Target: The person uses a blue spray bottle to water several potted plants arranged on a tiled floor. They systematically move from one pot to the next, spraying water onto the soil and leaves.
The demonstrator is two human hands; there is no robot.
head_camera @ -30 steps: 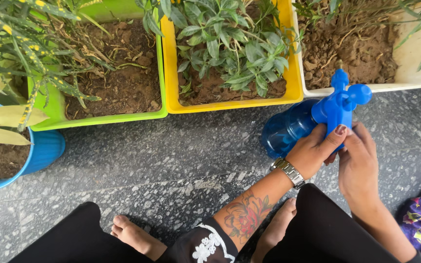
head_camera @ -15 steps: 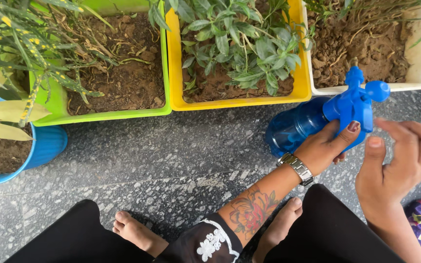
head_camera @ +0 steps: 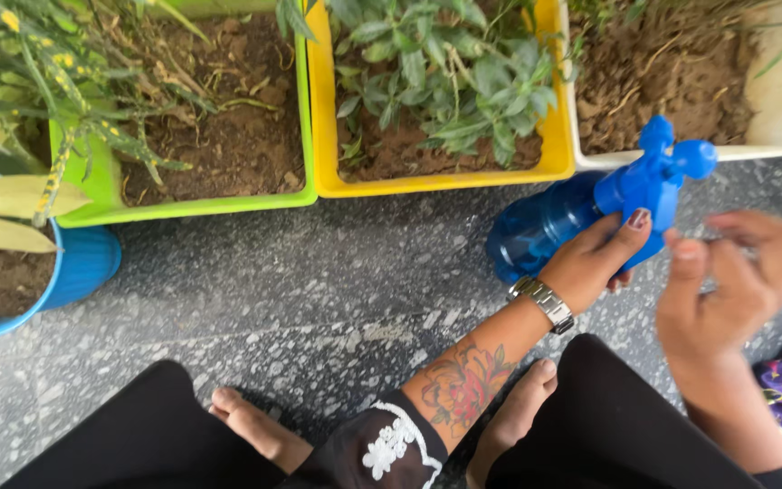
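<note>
Fingers of the left hand (head_camera: 590,267) clasp the blue spray bottle (head_camera: 581,217) steady; right hand (head_camera: 726,290) at three o'clock hovers loosely curled, empty.

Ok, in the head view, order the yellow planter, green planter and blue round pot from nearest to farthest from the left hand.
From the left hand, which holds the blue spray bottle:
1. Yellow planter, just above and left of it.
2. Green planter, further left.
3. Blue round pot, at the far left edge.

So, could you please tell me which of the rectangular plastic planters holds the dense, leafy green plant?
The yellow rectangular plastic planter, in the middle; the green planter and white planter show mostly bare soil.
</note>
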